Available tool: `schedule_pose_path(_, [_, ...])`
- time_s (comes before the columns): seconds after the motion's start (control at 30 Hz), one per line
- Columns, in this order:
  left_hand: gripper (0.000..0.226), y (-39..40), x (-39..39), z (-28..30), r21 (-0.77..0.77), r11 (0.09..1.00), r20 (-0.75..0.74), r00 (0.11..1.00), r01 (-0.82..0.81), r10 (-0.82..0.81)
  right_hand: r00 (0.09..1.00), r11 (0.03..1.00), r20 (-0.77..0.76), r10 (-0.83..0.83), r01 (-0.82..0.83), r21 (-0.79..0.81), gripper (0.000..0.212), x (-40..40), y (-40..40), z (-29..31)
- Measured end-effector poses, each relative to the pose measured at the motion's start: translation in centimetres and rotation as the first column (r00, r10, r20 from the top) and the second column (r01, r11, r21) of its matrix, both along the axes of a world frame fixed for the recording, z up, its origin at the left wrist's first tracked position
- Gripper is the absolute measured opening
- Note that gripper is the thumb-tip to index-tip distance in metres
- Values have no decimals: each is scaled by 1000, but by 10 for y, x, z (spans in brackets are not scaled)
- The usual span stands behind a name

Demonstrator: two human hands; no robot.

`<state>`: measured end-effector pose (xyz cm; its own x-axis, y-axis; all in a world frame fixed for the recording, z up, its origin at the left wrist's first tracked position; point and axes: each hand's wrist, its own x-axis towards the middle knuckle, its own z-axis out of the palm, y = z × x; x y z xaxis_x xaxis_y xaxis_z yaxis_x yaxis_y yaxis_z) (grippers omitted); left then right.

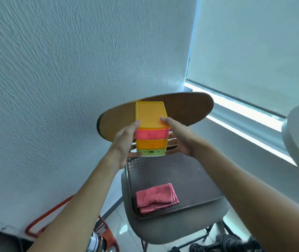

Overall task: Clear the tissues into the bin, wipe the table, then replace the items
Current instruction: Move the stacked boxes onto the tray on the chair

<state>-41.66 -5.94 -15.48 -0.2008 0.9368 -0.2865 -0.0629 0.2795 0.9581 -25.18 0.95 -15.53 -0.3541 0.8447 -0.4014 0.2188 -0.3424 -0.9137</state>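
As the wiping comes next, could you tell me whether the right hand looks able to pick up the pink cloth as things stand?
Probably not yet: the right hand and left hand both hold the stacked containers above the tray; the pink cloth itself lies uncovered.

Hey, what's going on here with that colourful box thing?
A person holds a small stacked drawer unit between both hands, the left hand on one side and the right hand on the other, raised above a chair. A dark tray lies on the seat with a folded pink cloth on it.
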Motion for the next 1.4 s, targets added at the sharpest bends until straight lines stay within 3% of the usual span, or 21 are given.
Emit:
schedule_pose_path(0.17, [22,3,-12,-41,-81,994,30,997,-67,70,995,992,-3,101,-101,-77,34,-17,11,-46])
schedule_pose_path(0.37, [24,14,-17,-101,-173,974,30,987,-148,156,991,982,8,136,-133,-131,53,-32,27,-110])
schedule_pose_path(0.73, [35,22,-10,-185,-300,920,79,955,-251,286,985,959,-21,170,-170,-228,31,-35,37,-187])
schedule_pose_path(1.0, [39,14,-16,-205,-317,903,85,939,-291,333,987,950,-47,154,-161,-269,33,-46,31,-213])
schedule_pose_path(1.13, [28,13,-13,-201,-270,907,96,928,-323,359,985,958,-26,170,-171,-228,59,-41,29,-214])
schedule_pose_path(1.27, [17,6,-10,-206,-229,895,28,916,-383,399,988,973,95,119,-97,-207,84,-26,16,-220])
schedule_pose_path(1.4, [8,2,-5,-213,-223,861,-26,886,-456,463,996,975,64,62,-47,-217,98,-28,9,-226])
